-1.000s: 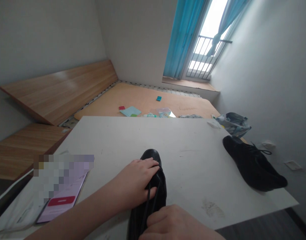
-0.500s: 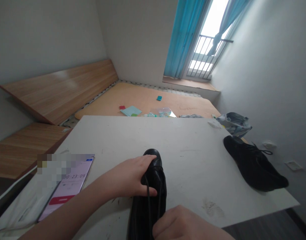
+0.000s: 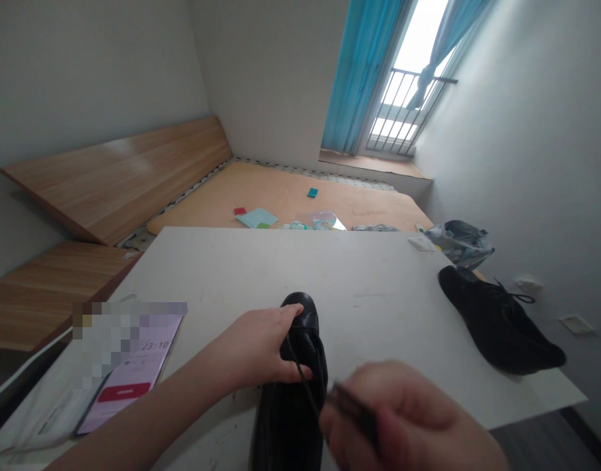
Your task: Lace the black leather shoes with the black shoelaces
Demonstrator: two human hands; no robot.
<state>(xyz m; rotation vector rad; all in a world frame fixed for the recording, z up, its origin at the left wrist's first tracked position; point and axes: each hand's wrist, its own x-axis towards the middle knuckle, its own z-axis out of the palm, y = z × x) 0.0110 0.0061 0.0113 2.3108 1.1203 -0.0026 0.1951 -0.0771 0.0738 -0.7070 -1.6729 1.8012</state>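
Black shoe (image 3: 497, 324) on white table (image 3: 379, 275), phone (image 3: 128, 392) beside, blue curtain (image 3: 359, 72) beyond.

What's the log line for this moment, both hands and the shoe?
left hand: gripping black leather shoe on white table | right hand: pinching black shoelace, blurred | nearby: second black shoe

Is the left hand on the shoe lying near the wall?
No, the left hand rests on the other black leather shoe, while the shoe near the wall lies untouched.
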